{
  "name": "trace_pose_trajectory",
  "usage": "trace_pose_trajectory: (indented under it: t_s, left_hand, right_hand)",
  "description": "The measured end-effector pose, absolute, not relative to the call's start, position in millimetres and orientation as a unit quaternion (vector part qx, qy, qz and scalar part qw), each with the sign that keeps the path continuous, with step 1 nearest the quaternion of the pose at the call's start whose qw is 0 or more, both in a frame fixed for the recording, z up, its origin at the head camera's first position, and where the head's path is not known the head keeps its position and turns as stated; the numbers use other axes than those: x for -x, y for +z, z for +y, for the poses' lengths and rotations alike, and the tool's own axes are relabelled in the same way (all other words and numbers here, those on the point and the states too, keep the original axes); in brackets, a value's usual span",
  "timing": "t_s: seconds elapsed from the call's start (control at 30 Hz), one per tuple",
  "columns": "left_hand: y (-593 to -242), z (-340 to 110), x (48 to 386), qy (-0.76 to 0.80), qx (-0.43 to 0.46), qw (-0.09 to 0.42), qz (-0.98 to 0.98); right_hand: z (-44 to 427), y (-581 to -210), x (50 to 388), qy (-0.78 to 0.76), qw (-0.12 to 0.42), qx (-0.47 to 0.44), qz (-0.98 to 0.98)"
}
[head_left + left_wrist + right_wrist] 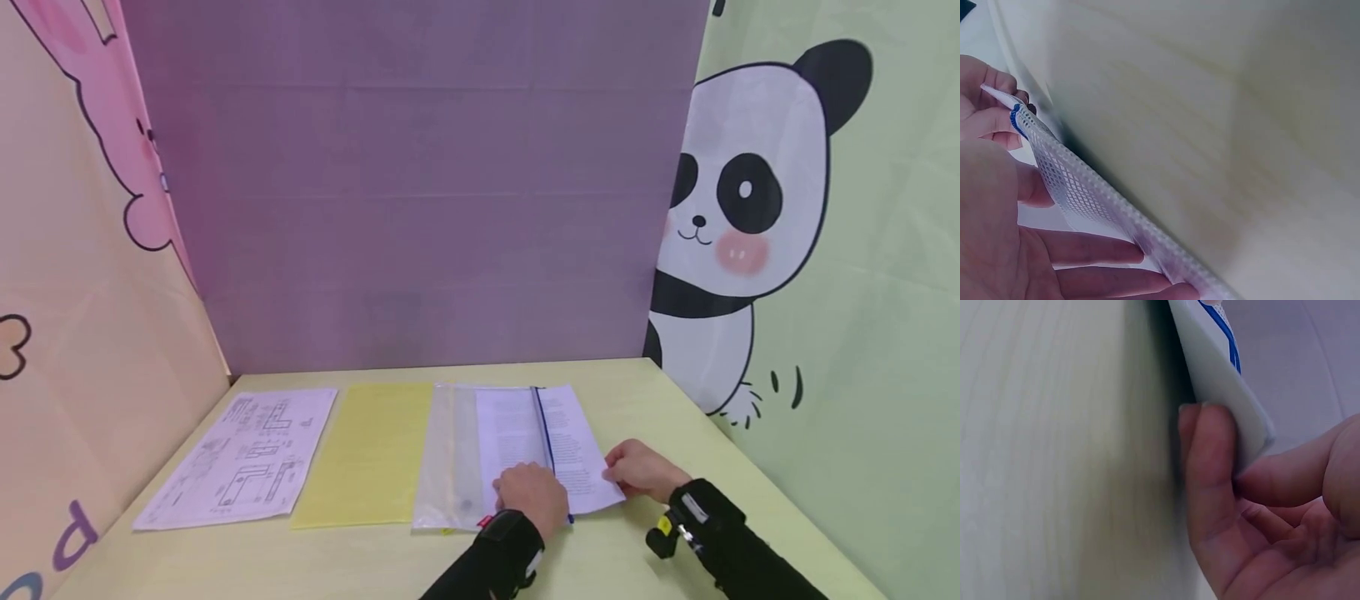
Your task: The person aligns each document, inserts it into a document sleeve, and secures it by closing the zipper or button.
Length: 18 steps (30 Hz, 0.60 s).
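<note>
A clear mesh zip pouch with a dark blue zipper lies on the table, a thin stack of printed papers partly inside it and sticking out past the zipper on the right. My left hand rests on the pouch near its front edge; the left wrist view shows its fingers fairly straight against the mesh. With thumb and fingers, my right hand pinches the papers' front right corner, which is raised off the tabletop.
Left of the pouch lies a yellow folder or sheet. Farther left is a white sheet with line drawings. The light wooden table meets a purple cloth backdrop behind and printed cloth walls at both sides.
</note>
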<state>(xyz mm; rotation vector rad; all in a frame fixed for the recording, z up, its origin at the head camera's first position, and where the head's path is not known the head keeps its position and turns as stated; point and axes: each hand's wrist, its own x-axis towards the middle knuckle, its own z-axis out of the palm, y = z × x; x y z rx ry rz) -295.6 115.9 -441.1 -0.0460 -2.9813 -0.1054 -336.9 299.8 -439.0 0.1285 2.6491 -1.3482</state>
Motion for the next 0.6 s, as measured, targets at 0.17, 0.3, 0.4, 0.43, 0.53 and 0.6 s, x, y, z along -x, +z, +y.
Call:
trace_pose_trajectory:
  t_s: [0.17,0.3,0.4,0.43,0.53,0.6]
  left_hand:
    - [-441.1,114.6,296.2,-0.047,0.022,0.078,-0.996]
    - [-439.1,114.4,296.3,-0.056,0.022,0.076,-0.995]
    - [-439.1,114.2,296.3,-0.061,0.021,0.08,-0.995]
    - [-439.4,114.2,296.4,-0.063,0.02,0.082,-0.994]
    - [-439.7,114.1,296.1,-0.069,0.016,0.088,-0.994]
    - [-440.0,114.2,296.1,-0.072,0.016,0.089,-0.993]
  right_hand:
    - [296.7,-439.7,335.1,-0.448,0.07,-0.026,0.891]
    - [292.9,-439.6,335.1,-0.444,0.065,-0.02,0.894]
    - [290.1,-439.6,335.1,-0.445,0.064,-0.016,0.893]
    - [289.0,-439.9,335.1,-0.445,0.063,-0.016,0.893]
    - [285.2,-440.1,334.4,-0.452,0.061,-0.01,0.89]
    - [282.0,-439.9,333.7,-0.454,0.061,-0.006,0.889]
